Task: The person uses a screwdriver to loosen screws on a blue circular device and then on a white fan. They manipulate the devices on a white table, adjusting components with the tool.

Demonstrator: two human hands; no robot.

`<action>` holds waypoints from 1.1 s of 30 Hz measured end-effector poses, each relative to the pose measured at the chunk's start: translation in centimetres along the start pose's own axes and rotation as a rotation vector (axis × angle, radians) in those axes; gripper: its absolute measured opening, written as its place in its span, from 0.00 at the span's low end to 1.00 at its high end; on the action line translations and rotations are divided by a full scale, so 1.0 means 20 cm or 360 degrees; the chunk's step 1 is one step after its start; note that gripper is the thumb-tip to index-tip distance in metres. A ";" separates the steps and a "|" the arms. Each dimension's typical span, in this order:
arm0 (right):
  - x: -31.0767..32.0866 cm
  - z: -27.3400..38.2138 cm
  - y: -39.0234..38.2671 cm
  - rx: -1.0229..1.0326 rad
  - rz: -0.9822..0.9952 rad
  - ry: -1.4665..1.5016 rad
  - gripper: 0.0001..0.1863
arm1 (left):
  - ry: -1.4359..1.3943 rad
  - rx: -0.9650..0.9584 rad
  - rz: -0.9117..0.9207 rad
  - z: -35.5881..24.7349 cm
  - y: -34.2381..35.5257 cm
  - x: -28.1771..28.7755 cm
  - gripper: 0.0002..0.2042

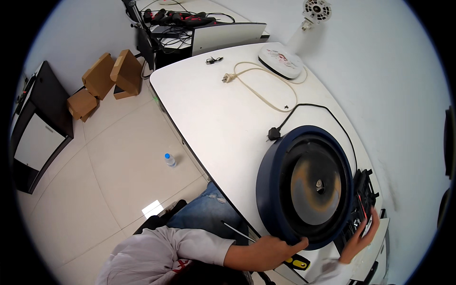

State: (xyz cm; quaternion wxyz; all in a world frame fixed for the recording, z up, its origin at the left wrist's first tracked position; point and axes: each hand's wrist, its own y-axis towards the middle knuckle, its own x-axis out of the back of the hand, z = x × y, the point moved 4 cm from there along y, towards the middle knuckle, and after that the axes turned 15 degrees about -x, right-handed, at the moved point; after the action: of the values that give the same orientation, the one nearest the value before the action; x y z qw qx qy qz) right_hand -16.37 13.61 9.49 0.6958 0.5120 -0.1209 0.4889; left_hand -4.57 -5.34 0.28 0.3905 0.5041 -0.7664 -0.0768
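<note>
A round dark-blue appliance point(268, 187), with a stained grey plate inside, lies on the white table point(209, 123). My left hand point(273, 251) is at its lower rim, fingers curled against it and partly hidden. A yellow-and-black tool point(298, 261) lies just below that hand. My right hand point(361, 240) is at the black tool case point(362, 192) right of the appliance, fingers curved round a small pale object I cannot make out. A black plug point(274, 134) rests beside the appliance.
A cream cable point(256, 97), white oval case point(280, 61) and small cable point(213, 61) sit farther back. A cluttered desk point(223, 38) stands behind. Cardboard boxes point(97, 76), a dark cabinet point(59, 107) and a bottle point(170, 160) are at the left. A wall bounds the right.
</note>
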 end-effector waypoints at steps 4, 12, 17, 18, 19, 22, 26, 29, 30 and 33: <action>-0.36 0.66 0.34 0.0574 0.0713 0.0074 0.13 | 0.0048 0.0131 -0.0037 0.02 -0.02 -0.01 0.27; -1.48 0.88 0.76 0.0743 0.1395 -0.0412 0.11 | -0.0037 0.0012 0.0084 0.07 -0.03 -0.07 0.33; -1.68 0.88 0.73 0.0777 0.1252 -0.0678 0.13 | 0.0162 -0.0064 -0.0134 0.09 -0.07 -0.12 0.39; -1.70 0.90 0.72 0.0710 0.1392 -0.0660 0.12 | 0.0116 -0.0128 -0.0164 0.08 -0.08 -0.11 0.37; -1.70 0.90 0.71 0.0689 0.1439 -0.0669 0.12 | 0.0110 -0.0136 -0.0209 0.09 -0.09 -0.12 0.36; -1.71 0.91 0.70 0.0773 0.1399 -0.0728 0.10 | 0.0130 -0.0141 -0.0203 0.11 -0.10 -0.15 0.34; -1.79 0.86 0.70 0.0765 0.1308 -0.0798 0.07 | 0.0099 -0.0134 -0.0105 0.12 -0.08 -0.19 0.34; -1.81 0.86 0.68 0.0837 0.1235 -0.0893 0.04 | 0.0113 -0.0018 0.0055 0.10 -0.08 -0.15 0.30; -1.80 0.87 0.68 0.0860 0.1259 -0.0918 0.04 | 0.0125 0.0046 0.0149 0.09 -0.07 -0.12 0.28; -1.70 0.90 0.71 0.0967 0.1134 -0.0855 0.03 | 0.0006 -0.0196 -0.0265 0.08 -0.07 -0.09 0.37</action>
State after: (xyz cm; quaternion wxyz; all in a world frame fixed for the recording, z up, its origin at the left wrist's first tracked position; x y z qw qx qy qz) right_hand -38.54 -20.20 3.21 0.2520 0.7245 -0.3140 0.5594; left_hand -4.31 -4.92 -2.51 0.4144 0.5413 -0.7150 -0.1550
